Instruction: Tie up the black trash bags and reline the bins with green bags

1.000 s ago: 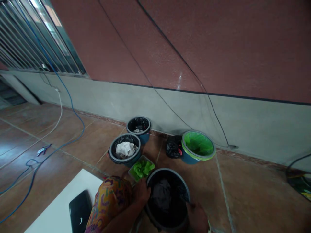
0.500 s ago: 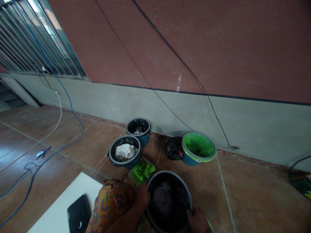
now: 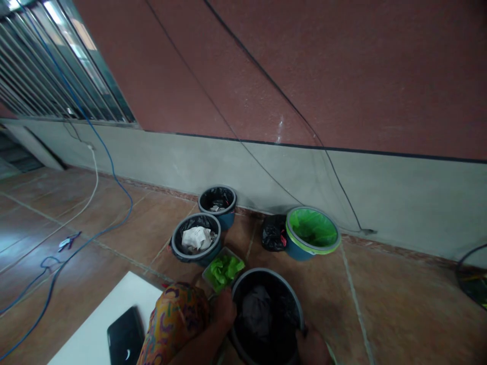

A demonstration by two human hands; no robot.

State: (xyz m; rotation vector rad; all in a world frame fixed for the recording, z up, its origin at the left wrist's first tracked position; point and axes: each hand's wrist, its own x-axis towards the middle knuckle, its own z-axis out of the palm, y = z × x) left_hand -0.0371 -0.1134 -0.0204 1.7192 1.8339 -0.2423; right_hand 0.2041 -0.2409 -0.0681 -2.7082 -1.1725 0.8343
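A round waste bin with a grey rim stands right before me, lined with a black bag. Something dark and crumpled lies inside it. My left hand is closed at the left side of its rim, and my right hand is closed on the right side, near the lower edge of the view. Just beyond my left hand sits a clear tub with folded bright green plastic in it, possibly bags.
Two black-lined bins stand further off, the nearer holding white paper. By the wall are a tied black bag and a green-lined bin. At left are a white board, a black phone-like device and a blue cable.
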